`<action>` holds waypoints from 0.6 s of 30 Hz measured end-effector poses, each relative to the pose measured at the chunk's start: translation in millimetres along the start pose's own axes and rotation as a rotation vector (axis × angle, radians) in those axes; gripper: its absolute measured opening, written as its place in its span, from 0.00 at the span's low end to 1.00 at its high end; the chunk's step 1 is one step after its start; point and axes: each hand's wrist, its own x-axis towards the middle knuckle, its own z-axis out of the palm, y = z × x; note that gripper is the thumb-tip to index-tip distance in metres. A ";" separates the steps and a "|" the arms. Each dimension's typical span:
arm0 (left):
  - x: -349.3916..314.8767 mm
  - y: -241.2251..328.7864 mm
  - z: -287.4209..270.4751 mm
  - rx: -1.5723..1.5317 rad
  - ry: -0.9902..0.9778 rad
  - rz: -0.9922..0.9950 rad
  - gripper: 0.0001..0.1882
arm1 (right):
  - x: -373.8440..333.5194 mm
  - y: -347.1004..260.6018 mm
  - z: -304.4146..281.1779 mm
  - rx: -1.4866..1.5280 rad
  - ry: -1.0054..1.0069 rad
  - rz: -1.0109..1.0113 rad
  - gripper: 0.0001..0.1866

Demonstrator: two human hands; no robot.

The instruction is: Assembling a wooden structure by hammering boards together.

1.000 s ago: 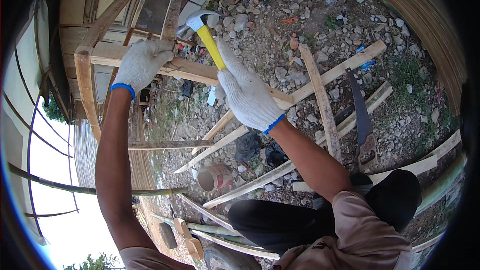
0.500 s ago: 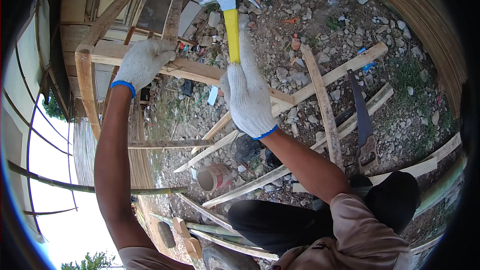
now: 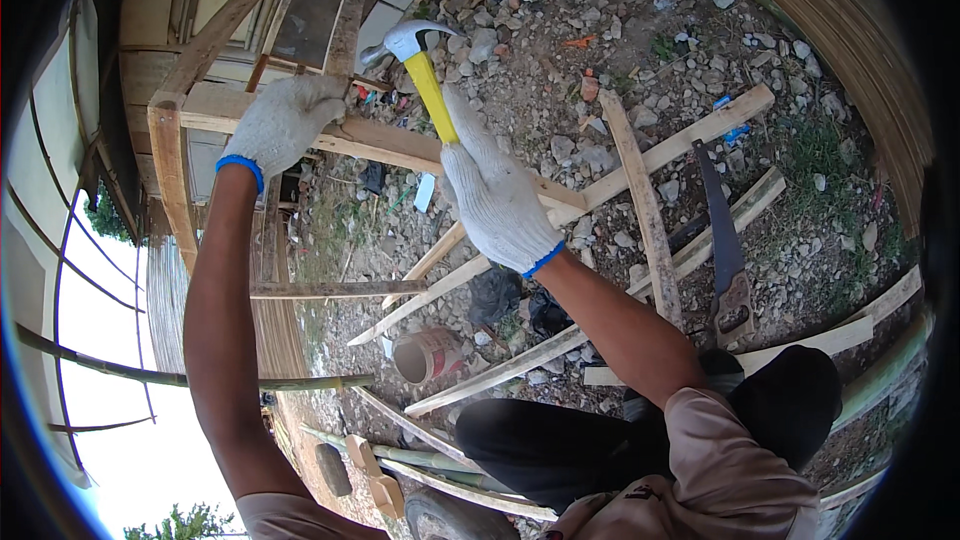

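Note:
My right hand point(image 3: 498, 195), in a white knitted glove with a blue cuff, is closed round the handle of a claw hammer point(image 3: 432, 90) with a yellow grip and a silver head. The head is raised above a horizontal wooden beam point(image 3: 400, 147), to the right of my left hand. On that beam, near its left end, rests my gloved left hand point(image 3: 282, 125). Its fingers and thumb are pressed together beside a wooden slat point(image 3: 347, 25) that meets the beam. Whatever is between those fingertips, if anything, is hidden.
A handsaw point(image 3: 722, 230) with a wooden handle leans across loose timber point(image 3: 645, 205) at the right. Stones and rubble cover the ground. A cylindrical container point(image 3: 425, 355) lies below the beam, and a bamboo pole point(image 3: 200, 378) juts in from the left.
The hammer head has swung left and slightly down, tilting toward my left hand. My right hand has shifted a little lower and right. My left hand stays at nearly the same place on the beam.

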 end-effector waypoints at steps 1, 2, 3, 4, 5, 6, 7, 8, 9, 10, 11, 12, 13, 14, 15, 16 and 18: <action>-1.1 -4.3 0.0 0.009 0.013 0.022 0.17 | -0.1 3.0 3.6 0.017 -0.005 -0.013 0.33; -1.2 -3.5 0.3 0.013 0.026 0.047 0.17 | -0.2 5.2 4.5 0.030 -0.009 -0.025 0.33; -0.1 -2.8 -0.9 0.013 0.024 0.048 0.17 | 0.8 6.9 2.8 0.030 -0.007 -0.024 0.33; 1.2 -2.3 -3.5 0.042 -0.024 0.010 0.19 | 2.8 8.4 0.1 -0.070 -0.018 -0.026 0.33; 2.4 -0.1 -4.7 0.070 -0.071 -0.027 0.22 | 4.3 6.7 -1.9 -0.172 -0.028 -0.028 0.33; 2.8 0.9 -4.3 0.068 -0.072 -0.026 0.22 | 4.4 4.9 -2.8 -0.173 -0.027 -0.027 0.33; 2.9 1.5 -3.6 0.021 -0.076 -0.037 0.22 | 4.4 2.5 -3.6 -0.139 -0.028 -0.008 0.33; 1.0 1.4 -4.1 -0.022 -0.080 -0.052 0.21 | 4.0 -0.3 -2.5 -0.101 -0.033 0.009 0.33; 0.8 -2.8 -2.3 -0.021 -0.079 -0.056 0.21 | 3.5 -0.2 1.1 -0.098 -0.037 0.010 0.33; 1.8 -9.9 1.4 -0.059 -0.055 -0.038 0.21 | 2.9 0.0 6.8 -0.066 0.031 -0.044 0.33; 2.6 -8.1 2.6 -0.101 -0.031 -0.015 0.21 | 2.5 -0.3 8.5 -0.039 0.103 -0.098 0.33; 2.3 -6.7 2.5 -0.103 -0.031 -0.014 0.21 | 2.5 0.1 7.6 -0.041 0.103 -0.098 0.33; 1.6 -5.0 2.2 -0.092 -0.031 -0.011 0.20 | 3.1 1.0 6.5 -0.173 0.062 -0.074 0.33; 0.8 -2.7 1.6 -0.080 -0.032 -0.009 0.18 | 5.0 2.2 6.3 -0.303 0.022 -0.051 0.33; -0.8 -2.5 2.7 -0.080 -0.032 -0.007 0.18 | 7.0 2.3 3.8 -0.303 0.024 -0.052 0.33; -2.8 -2.6 4.2 -0.036 -0.004 -0.006 0.18 | 8.9 2.3 -0.6 -0.274 -0.025 0.011 0.33; -5.3 -3.2 4.5 0.007 0.027 -0.011 0.19 | 9.1 -2.4 -0.1 -0.244 -0.081 0.073 0.32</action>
